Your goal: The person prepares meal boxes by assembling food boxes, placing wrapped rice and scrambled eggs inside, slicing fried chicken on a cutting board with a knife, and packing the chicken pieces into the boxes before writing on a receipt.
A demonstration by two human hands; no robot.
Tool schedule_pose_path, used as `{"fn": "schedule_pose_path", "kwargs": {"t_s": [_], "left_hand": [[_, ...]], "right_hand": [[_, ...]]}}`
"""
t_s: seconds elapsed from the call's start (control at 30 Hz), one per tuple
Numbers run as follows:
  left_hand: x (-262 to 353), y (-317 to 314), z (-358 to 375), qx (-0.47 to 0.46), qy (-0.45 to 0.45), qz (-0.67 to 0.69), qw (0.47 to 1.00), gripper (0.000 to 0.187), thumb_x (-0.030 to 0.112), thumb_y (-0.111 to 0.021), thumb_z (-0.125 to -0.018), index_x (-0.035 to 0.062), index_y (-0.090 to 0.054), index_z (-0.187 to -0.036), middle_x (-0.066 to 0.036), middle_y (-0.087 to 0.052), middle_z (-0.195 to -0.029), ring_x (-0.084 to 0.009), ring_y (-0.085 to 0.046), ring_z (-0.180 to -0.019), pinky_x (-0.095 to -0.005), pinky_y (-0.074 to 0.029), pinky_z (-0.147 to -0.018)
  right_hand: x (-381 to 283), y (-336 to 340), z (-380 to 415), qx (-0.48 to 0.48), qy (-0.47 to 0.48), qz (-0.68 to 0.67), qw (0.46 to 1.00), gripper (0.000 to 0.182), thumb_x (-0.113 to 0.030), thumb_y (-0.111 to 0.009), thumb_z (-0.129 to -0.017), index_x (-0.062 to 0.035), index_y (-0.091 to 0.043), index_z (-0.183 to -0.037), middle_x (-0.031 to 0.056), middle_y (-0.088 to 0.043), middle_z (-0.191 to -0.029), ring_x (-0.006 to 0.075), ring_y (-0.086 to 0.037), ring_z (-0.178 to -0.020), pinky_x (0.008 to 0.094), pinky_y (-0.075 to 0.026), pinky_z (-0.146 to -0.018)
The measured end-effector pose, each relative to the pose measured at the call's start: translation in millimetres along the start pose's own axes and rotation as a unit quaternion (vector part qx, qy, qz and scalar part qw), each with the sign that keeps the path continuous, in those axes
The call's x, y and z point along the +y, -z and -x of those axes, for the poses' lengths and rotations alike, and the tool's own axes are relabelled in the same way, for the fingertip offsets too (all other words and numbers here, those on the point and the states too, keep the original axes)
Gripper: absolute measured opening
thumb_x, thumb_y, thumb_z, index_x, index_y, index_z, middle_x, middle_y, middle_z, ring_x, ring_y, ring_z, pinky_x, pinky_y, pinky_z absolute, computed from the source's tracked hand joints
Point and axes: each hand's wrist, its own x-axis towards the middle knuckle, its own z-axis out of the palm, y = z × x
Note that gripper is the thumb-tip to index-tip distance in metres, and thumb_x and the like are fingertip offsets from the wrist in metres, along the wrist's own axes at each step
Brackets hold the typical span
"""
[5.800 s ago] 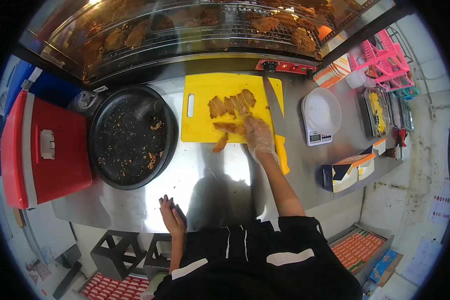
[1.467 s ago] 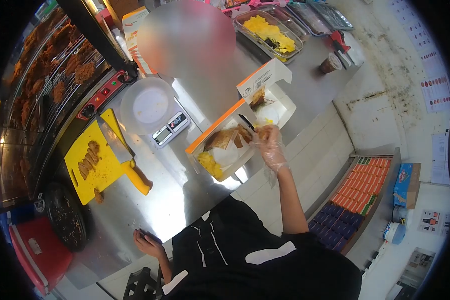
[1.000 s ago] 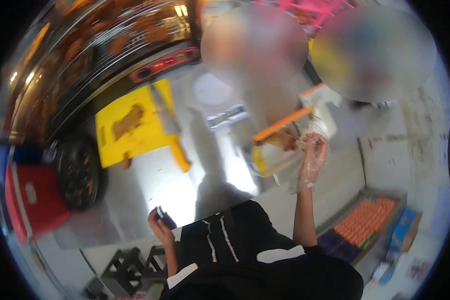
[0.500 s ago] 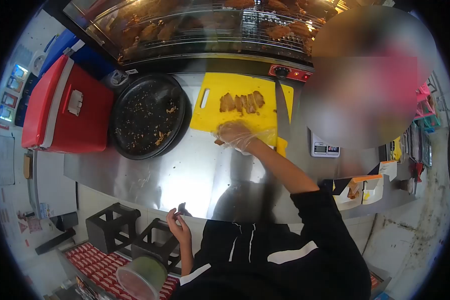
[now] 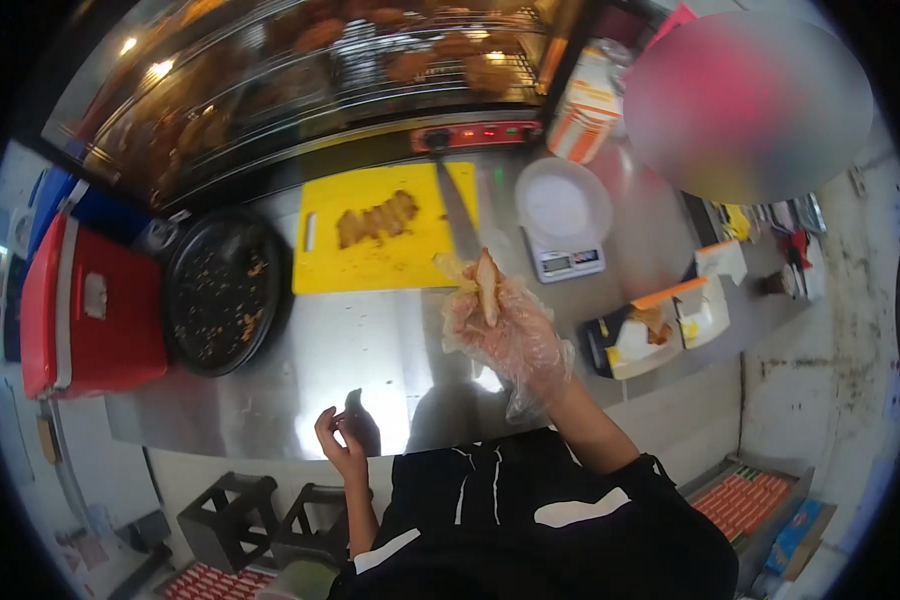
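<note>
My right hand, in a clear plastic glove, is closed around a piece of fried chicken, raised above the steel counter. The cut side of the meat shows pale. My left hand is bare and empty, its fingers loosely bent and apart at the counter's front edge. A row of sliced fried chicken lies on the yellow cutting board. Across the board's right side rests a knife, beyond my right hand. To the right, an open cardboard box contains a chicken piece.
Behind the board stands a lit display cabinet with fried food on racks. At left are a black round pan with crumbs and a red cooler box. A kitchen scale with a white bowl sits at right.
My right hand has lifted off the board's front edge with the chicken piece and moved right, nearer my body. The view has turned right. My left hand stays near the counter edge.
</note>
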Motion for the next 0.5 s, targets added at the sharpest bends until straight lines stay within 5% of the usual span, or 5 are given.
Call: {"fn": "schedule_pose_path", "kwargs": {"t_s": [0.1,0.27,0.43,0.5], "left_hand": [[20,-34,22,-0.019,-0.01,-0.007,1.0,0.024,-0.004,-0.044,-0.085,-0.0037,-0.048,-0.109,-0.015,-0.049,-0.105,-0.021,-0.057,-0.084,-0.03,-0.044,-0.075],[58,-93,73,-0.053,-0.027,-0.017,0.998,0.024,-0.001,-0.044,-0.086,-0.0033,-0.048,-0.109,-0.015,-0.049,-0.105,-0.0216,-0.056,-0.086,-0.031,-0.044,-0.077],[78,-129,113,-0.069,-0.004,-0.043,0.997,0.024,0.0,-0.044,-0.086,-0.0034,-0.048,-0.109,-0.016,-0.049,-0.106,-0.0255,-0.052,-0.096,-0.0333,-0.043,-0.083],[88,-136,116,-0.082,-0.011,-0.066,0.994,0.024,0.001,-0.044,-0.086,-0.0035,-0.048,-0.109,-0.016,-0.049,-0.107,-0.0262,-0.05,-0.098,-0.034,-0.042,-0.084]], "right_hand": [[-41,1,46,-0.005,0.039,0.002,0.999,0.047,-0.035,-0.044,-0.09,-0.0048,-0.038,-0.126,0.0187,-0.056,-0.108,0.0258,-0.057,-0.092,0.0347,-0.045,-0.079],[-102,37,129,0.026,0.045,0.005,0.999,0.048,-0.034,-0.049,-0.088,-0.0043,-0.038,-0.125,0.0162,-0.057,-0.105,0.0224,-0.057,-0.089,0.0312,-0.045,-0.077],[-136,130,235,0.365,0.219,0.149,0.893,0.048,-0.032,-0.055,-0.087,-0.0033,-0.043,-0.123,0.0033,-0.055,-0.094,0.0095,-0.053,-0.082,0.0235,-0.044,-0.073],[-146,164,266,0.46,0.152,0.236,0.842,0.044,-0.03,-0.058,-0.085,-0.0048,-0.046,-0.12,0.0033,-0.055,-0.092,0.0101,-0.052,-0.077,0.0224,-0.044,-0.069]]}}
